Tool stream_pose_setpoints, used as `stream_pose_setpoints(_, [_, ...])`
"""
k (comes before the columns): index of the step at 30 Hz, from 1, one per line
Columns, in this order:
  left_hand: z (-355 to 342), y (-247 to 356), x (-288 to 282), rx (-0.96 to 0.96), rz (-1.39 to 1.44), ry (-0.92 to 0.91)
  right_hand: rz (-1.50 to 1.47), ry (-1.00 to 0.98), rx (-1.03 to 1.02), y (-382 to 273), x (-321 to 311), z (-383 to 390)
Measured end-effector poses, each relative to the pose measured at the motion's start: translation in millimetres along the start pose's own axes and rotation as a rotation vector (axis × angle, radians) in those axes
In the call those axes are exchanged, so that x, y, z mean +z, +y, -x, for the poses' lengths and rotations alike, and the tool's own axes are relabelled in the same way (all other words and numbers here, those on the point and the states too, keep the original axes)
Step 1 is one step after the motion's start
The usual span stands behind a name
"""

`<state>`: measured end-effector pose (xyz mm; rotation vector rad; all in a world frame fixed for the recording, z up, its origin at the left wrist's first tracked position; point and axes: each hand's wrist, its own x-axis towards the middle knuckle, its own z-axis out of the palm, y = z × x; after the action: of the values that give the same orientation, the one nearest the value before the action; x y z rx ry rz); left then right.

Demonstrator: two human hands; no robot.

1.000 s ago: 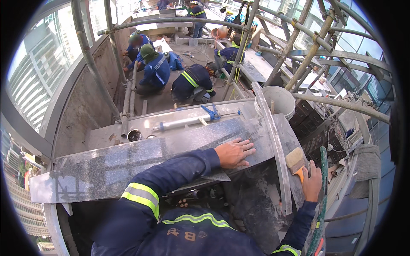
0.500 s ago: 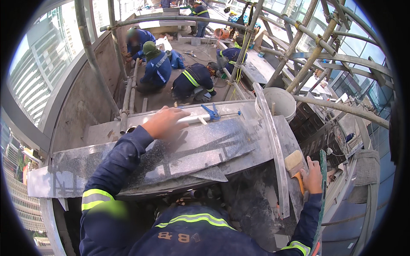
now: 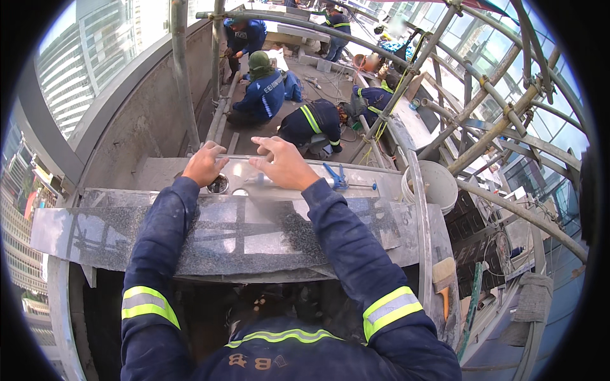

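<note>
My left hand is over the far edge of the stone slab, fingers loosely bent with the thumb apart, just above a small round tin. Opposite it, my right hand has its fingers spread and appears to hold nothing. Beneath and beside that hand lies a caulking gun with a blue frame and pale tube, partly covered by the hand. A speckled grey stone slab stretches under both forearms. At the right, a wide brush with an orange handle rests by a long metal strip.
A white bucket stands at the right behind the metal strip. Scaffold poles cross the right side. Several co-workers crouch or stand beyond the slab, one in a green hood. A dark gap lies below the slab's near edge.
My right hand has left the brush at the right and come across to the middle, near the caulking gun. My left hand has shifted left to the tin. The view has turned slightly.
</note>
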<state>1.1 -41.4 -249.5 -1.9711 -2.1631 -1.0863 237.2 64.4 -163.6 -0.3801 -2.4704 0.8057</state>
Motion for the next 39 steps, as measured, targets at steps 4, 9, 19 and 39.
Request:
stream_pose_setpoints(4, [5.5,8.9,3.7,0.03,0.119,-0.042,0.051,0.259,0.089,49.4,83.7,-32.1])
stream_pose_setpoints(9, [13.0,10.9,8.1,-0.022,0.2,-0.235,0.04,0.222,0.235,40.7,67.0,-21.4])
stream_pose_setpoints(19, [24.3,10.0,14.2,-0.073,0.227,-0.477,-0.008,0.124,0.291,45.3,70.9,-23.4])
stream_pose_setpoints(39, [16.3,14.4,4.6,-0.13,0.192,-0.628,-0.012,0.057,0.295,39.7,67.9,-18.6])
